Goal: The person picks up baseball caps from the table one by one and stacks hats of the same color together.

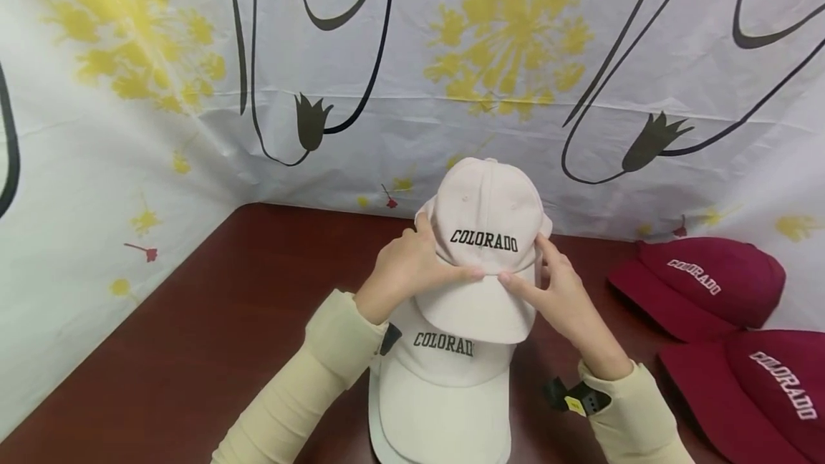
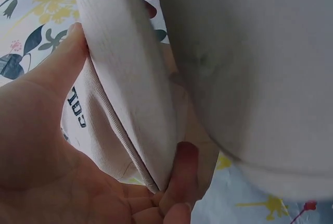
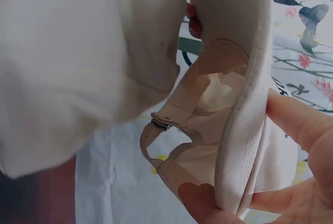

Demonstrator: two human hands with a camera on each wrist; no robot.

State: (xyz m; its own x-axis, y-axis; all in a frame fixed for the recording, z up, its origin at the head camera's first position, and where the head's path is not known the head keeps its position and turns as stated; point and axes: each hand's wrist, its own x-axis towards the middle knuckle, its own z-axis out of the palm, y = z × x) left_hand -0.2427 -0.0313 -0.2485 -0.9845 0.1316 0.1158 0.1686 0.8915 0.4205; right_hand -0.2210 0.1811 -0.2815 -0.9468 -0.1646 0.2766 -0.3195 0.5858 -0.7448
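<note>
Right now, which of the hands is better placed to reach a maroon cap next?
Probably the right hand: it is closer to the maroon caps than the left hand. Both grip the upper cream cap, so the right must release first.

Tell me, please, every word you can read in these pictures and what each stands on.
"COLORADO": held white cap.
"COLORAD", its end not visible: lower white cap.
"COLORADO": far red cap.
"COLORADO": near red cap.
Too small to read: yellow label on the right wristband.
</note>
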